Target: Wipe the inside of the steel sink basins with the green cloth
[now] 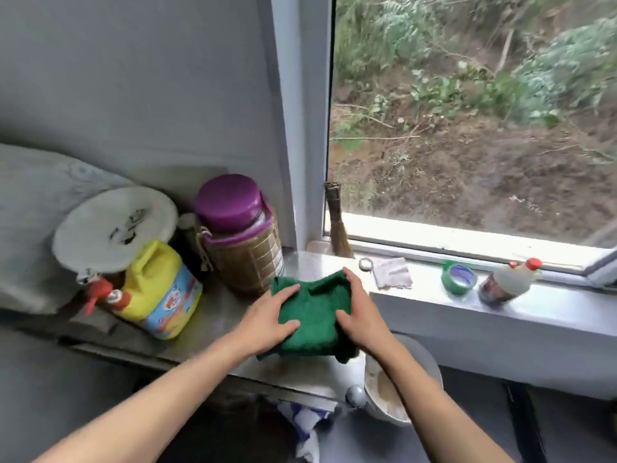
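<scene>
Both hands are resting on a thick green terry cloth (314,315), which is lying bunched on the steel tabletop (223,315) just near of the window sill, right of a purple-lidded brown jar (240,238) and a yellow plastic detergent jug (160,295). The left hand (267,315) is lying on the cloth's left edge with fingers spread and nearly straight. The right hand (359,312) is laying its thumb on top while its fingers are running along the far right edge; whether they are curling under it I cannot tell. No sink basin is plainly showing, so the cloth is probably being gathered before any wiping. Doing this well likely means folding it into a flat pad that one hand can hold firmly, with no corners trailing, then carrying it down into the basin without brushing the jar.
</scene>
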The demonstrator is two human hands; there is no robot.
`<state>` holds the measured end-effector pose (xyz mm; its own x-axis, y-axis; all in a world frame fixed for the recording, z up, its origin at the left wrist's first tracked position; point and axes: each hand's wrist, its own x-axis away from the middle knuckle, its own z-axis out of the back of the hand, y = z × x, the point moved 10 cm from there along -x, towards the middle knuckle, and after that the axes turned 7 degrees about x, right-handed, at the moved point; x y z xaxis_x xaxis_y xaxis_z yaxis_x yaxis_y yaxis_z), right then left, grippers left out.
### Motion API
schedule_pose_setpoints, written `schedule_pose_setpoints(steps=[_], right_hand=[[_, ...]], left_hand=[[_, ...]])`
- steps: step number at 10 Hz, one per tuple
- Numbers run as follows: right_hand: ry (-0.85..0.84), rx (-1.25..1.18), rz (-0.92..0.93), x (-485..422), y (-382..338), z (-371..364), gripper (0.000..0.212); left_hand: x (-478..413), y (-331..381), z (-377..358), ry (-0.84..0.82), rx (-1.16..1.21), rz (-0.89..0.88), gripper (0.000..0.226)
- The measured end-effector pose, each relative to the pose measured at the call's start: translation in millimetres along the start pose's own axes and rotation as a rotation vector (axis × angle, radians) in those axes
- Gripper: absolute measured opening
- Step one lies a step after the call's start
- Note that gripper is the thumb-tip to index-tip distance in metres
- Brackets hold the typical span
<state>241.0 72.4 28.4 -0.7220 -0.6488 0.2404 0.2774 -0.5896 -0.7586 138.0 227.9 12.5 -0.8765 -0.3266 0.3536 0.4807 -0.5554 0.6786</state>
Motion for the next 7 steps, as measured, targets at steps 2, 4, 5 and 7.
schedule_pose_setpoints(steps=[2,4,5,7], right_hand=[[-0.100,-0.085,-0.215,-43,41,-44,0.078],[-0.063,0.345,-0.140,-65,54,-41,0.068],[-0.010,0.459,-0.121,-64,57,-34,0.062],[-0.070,0.482,0.010,-60,44,-40,0.046]], left_hand=[[-32,-62,-26,-0.115,0.123,0.155,0.079],[-54,-73,-44,-0.170,0.016,0.099,0.085],[-50,-74,-39,-0.158,-0.026,0.108,0.079],[-10,-84,-7,-0.056,-0.041,0.168,0.061]])
